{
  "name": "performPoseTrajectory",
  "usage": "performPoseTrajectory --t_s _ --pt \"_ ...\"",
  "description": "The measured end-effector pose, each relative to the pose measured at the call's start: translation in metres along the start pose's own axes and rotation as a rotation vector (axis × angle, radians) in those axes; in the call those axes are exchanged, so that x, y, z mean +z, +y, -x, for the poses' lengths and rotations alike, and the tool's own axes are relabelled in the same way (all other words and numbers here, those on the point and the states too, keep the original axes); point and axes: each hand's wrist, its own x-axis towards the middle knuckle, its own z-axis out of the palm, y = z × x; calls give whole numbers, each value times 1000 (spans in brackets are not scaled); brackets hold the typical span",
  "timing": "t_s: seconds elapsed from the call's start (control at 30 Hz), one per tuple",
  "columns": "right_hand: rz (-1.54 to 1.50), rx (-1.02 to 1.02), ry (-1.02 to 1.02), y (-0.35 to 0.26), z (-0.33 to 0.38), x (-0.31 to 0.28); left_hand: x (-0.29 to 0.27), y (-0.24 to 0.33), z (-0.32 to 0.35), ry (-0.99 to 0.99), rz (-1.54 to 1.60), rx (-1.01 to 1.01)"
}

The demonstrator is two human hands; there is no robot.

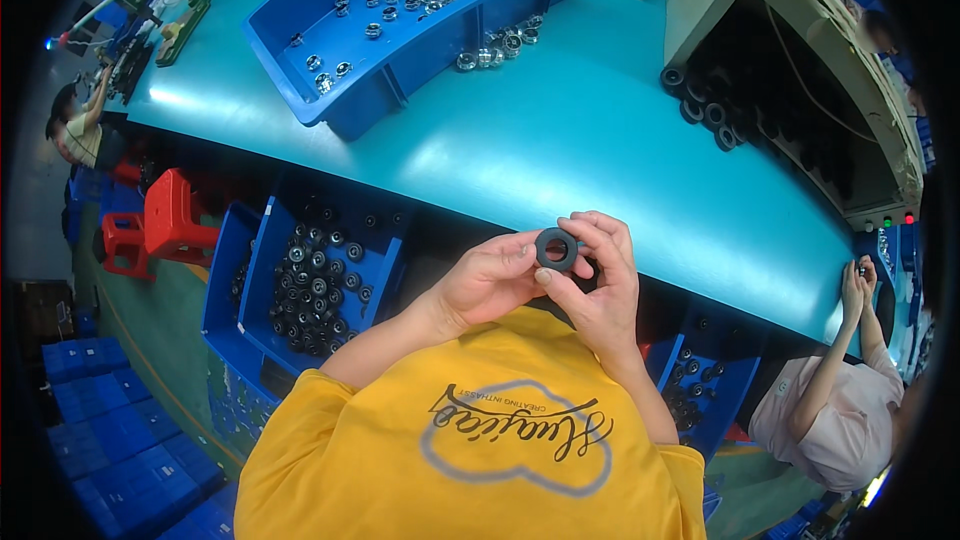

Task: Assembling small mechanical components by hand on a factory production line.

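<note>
Black ring [556,249] pinched by left hand [490,280] & right hand [600,285], just off teal table [560,140] edge.

The person wears a bright yellow short-sleeved T-shirt [470,460]. Across its front sits a grey cloud-shaped outline [520,440] with dark handwritten-style lettering running over it. The sleeves [300,410] end above the elbows, leaving both forearms bare. The left hand [490,278] and right hand [600,275] wear no gloves, rings or watch.
</note>
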Motion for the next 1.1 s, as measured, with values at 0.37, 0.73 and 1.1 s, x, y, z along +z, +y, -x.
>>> performPoseTrajectory --t_s 0.37,0.73,1.1 --pt "-118 77 -10 4 1 1 -4 -4 -2 -2 13 20" --pt "-432 209 -20 6 4 4 6 0 -2 52 -6 77" --pt "-443 246 -16 14 7 5 2 -3 0 73 -97 140"
